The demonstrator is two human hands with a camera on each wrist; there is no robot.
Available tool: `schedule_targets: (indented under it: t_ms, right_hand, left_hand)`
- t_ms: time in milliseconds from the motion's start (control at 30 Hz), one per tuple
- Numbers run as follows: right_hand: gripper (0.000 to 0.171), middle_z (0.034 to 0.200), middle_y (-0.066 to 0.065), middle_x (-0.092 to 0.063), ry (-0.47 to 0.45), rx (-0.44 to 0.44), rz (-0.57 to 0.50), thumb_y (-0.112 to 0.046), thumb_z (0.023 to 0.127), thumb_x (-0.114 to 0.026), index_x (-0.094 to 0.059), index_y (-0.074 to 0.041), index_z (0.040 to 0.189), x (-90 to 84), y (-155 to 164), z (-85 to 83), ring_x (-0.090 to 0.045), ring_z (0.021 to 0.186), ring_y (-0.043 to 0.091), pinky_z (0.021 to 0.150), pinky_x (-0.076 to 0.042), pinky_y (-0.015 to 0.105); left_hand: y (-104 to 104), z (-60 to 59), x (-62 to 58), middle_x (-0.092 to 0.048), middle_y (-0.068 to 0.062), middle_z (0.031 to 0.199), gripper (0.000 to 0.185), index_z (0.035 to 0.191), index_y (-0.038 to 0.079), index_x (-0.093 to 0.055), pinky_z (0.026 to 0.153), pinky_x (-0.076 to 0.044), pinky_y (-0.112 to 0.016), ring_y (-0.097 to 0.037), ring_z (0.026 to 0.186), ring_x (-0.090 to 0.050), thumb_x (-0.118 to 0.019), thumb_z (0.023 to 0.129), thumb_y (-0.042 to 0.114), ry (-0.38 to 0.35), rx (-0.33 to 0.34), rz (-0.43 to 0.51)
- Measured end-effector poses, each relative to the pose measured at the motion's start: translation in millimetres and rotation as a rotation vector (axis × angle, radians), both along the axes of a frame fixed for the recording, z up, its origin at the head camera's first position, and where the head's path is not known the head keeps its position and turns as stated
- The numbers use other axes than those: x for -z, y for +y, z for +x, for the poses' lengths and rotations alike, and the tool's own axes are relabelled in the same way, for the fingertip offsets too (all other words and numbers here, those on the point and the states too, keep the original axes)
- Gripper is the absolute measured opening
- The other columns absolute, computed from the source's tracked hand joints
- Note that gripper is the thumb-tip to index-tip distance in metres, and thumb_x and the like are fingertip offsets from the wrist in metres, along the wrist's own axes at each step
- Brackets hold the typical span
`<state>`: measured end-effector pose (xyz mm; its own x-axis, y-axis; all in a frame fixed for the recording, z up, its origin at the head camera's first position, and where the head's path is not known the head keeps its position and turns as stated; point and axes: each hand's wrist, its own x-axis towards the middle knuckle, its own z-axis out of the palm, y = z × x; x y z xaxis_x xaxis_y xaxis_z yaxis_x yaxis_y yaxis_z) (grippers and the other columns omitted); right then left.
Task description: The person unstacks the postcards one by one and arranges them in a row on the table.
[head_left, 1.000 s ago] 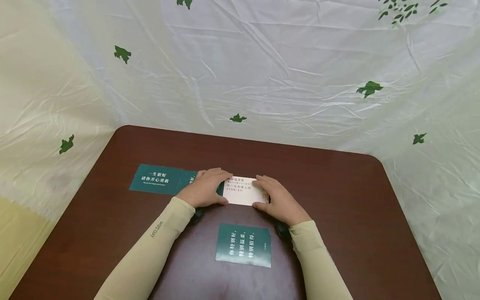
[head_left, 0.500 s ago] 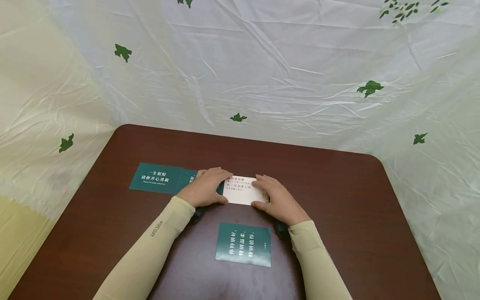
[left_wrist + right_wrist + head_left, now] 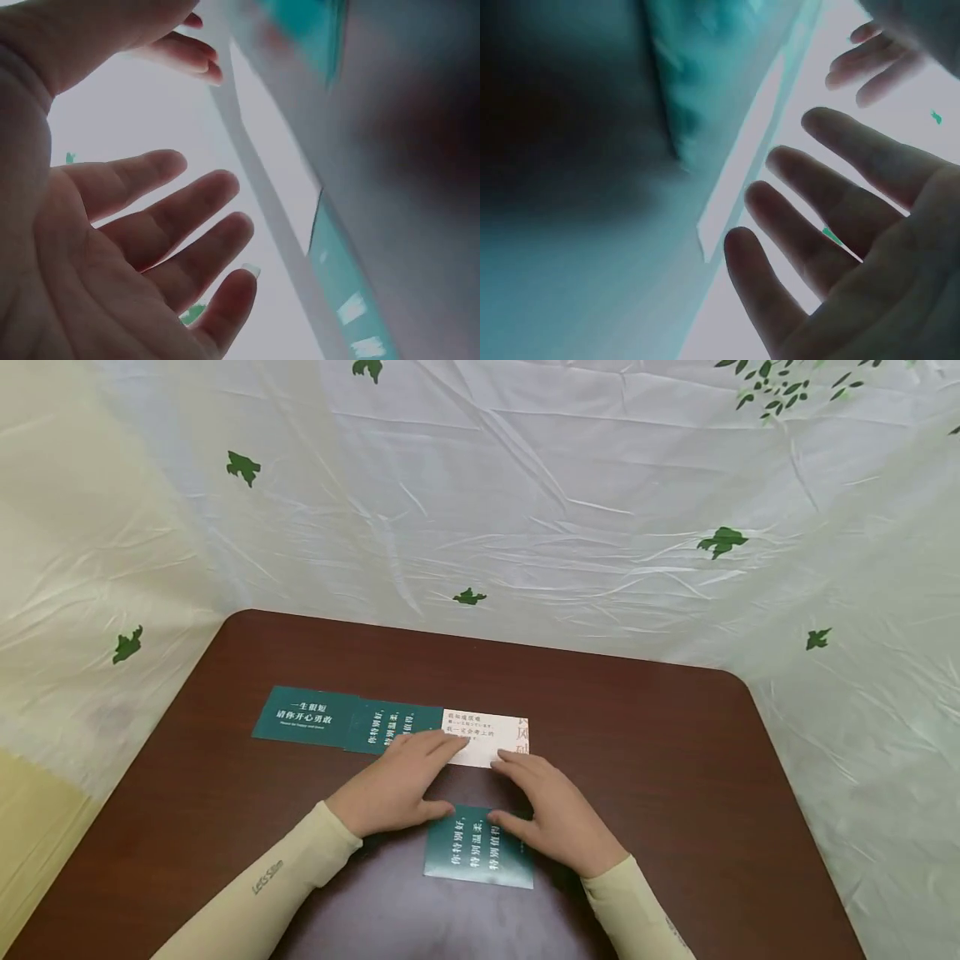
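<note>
A white card with printed characters lies at the right end of a row on the table, beside a green card and another green card at the far left. Nearer the body, a separate green card lies flat. My left hand is spread above the table, its thumb near this nearer card's upper left corner. Across from it, my right hand has its thumb over that card's upper edge. In both wrist views, the left fingers and right fingers are extended, holding nothing.
The dark brown table has rounded far corners. A white curtain with green leaf shapes hangs behind it and along both sides.
Both hands have let go of the white card and drawn back toward the body, over the nearer green card. The white card stays beside the green ones. The view has shifted slightly.
</note>
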<state>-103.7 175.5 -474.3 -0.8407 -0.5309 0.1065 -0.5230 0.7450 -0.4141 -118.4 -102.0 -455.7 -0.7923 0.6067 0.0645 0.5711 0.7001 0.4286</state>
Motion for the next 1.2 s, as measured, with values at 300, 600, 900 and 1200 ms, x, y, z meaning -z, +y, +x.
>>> schedule_targets:
  t_ms: [300,600,900,1200]
  right_hand:
    - [0.093,0.165,0.004,-0.053,-0.129,0.028,0.071,-0.057,0.077,-0.095,-0.061,-0.019,0.154,7.5,6.4,44.2,-0.048,0.154,0.031,0.121,-0.044,0.061]
    - [0.085,0.159,0.0,-0.06,-0.097,0.032,0.072,-0.046,0.077,-0.097,-0.065,-0.018,0.15,8.5,8.6,50.8,-0.051,0.152,0.03,0.12,-0.046,0.059]
    - [0.077,0.15,-0.001,-0.065,-0.049,0.025,0.077,-0.045,0.078,-0.096,-0.068,-0.021,0.145,5.5,5.6,53.5,-0.058,0.142,0.024,0.116,-0.052,0.053]
    - [0.078,0.152,0.0,-0.063,-0.066,0.026,0.073,-0.045,0.079,-0.096,-0.067,-0.02,0.146,6.9,5.6,57.6,-0.058,0.142,0.025,0.114,-0.053,0.054]
  left_hand:
    - [-4.4,45.8,18.5,-0.057,-0.005,0.158,0.089,0.16,0.011,-0.051,0.123,-0.04,-0.053,-0.027,0.147,-0.052,-0.091,0.087,0.043,-0.075,0.044,-0.045]
    - [0.2,50.4,22.0,-0.059,-0.002,0.155,0.092,0.158,0.011,-0.053,0.12,-0.041,-0.048,-0.023,0.144,-0.055,-0.094,0.083,0.044,-0.047,0.055,-0.053]
    - [1.9,49.9,21.9,-0.059,0.002,0.142,0.084,0.157,0.014,-0.056,0.11,-0.05,-0.042,-0.017,0.127,-0.056,-0.092,0.085,0.039,-0.094,0.043,-0.017]
    - [4.9,52.7,22.2,-0.056,0.001,0.137,0.084,0.157,0.013,-0.056,0.1,-0.054,-0.035,-0.016,0.117,-0.053,-0.092,0.084,0.035,-0.121,0.038,0.004]
